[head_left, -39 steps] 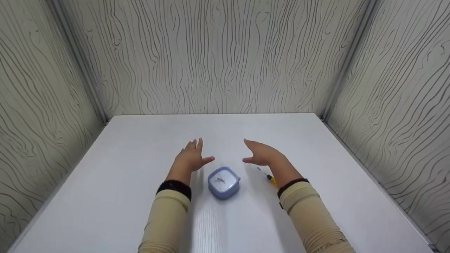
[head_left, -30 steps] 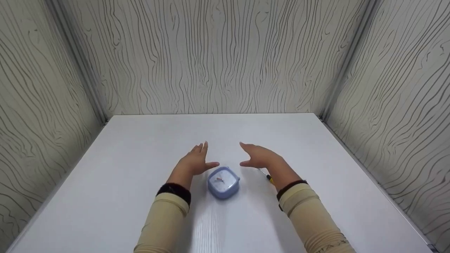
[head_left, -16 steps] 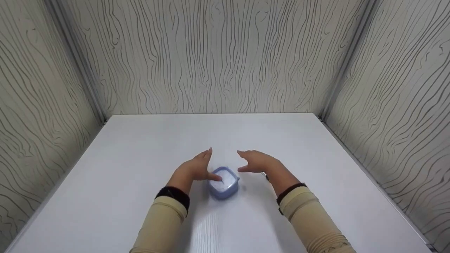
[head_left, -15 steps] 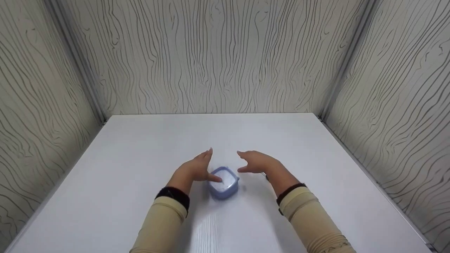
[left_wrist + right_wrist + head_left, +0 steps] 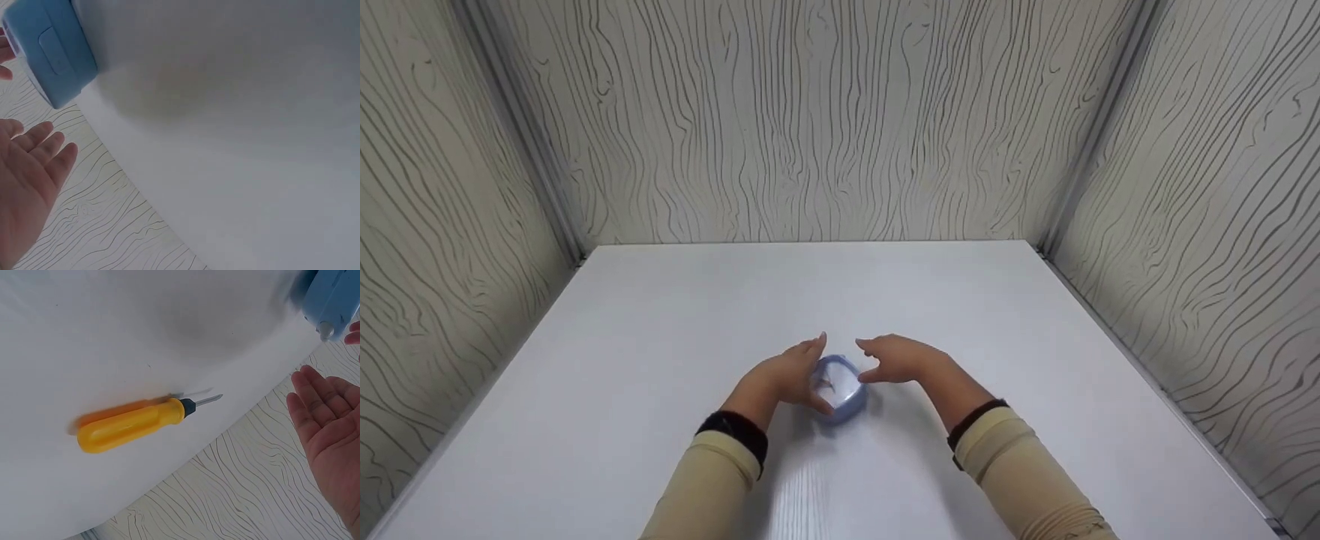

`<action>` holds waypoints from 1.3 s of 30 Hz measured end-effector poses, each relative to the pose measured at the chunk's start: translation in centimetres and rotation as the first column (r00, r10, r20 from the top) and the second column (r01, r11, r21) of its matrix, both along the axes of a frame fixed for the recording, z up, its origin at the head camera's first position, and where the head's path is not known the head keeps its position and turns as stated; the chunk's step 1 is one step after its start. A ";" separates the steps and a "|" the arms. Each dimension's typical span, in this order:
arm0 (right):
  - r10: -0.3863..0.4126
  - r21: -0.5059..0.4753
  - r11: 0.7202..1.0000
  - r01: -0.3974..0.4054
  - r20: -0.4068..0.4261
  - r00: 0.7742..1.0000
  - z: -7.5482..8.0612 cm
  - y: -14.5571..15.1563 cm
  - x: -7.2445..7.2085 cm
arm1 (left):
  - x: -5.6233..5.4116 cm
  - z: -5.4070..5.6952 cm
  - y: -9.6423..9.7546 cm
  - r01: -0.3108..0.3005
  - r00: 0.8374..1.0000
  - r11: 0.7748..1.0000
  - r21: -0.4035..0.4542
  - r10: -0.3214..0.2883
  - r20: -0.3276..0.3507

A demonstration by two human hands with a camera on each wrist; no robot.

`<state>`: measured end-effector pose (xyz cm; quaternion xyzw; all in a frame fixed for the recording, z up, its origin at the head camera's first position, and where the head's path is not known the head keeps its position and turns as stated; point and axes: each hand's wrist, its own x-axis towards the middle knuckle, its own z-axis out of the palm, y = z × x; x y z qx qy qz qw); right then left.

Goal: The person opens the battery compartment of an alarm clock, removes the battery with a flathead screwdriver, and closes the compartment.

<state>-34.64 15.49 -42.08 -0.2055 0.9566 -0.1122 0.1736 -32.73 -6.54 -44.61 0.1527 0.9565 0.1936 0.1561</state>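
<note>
A blue alarm clock with a rounded square face lies face up on the white table. My left hand is over its left side, fingers spread, the thumb overlapping the near edge of the face in the head view. At the clock's right edge, my right hand has its thumb tip right at the rim, with the other fingers bent loosely toward the far side. Both wrist views show a gap between the extended fingers and the clock body. A yellow-handled screwdriver lies on the table, hidden by the right arm in the head view.
The white table is bounded by wood-grain patterned panels at the back and both sides. Grey metal posts stand in the back corners.
Both hands have come inward and nearer to me, closing in on the clock from its two sides. The screwdriver has become covered by the right arm. The clock stays in place.
</note>
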 end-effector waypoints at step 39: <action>0.032 -0.103 0.994 -0.036 -0.043 0.999 -2.3 -0.9 1.1 | 0.6 -1.4 1.1 0.008 1.000 1.000 0.006 -0.008 -0.006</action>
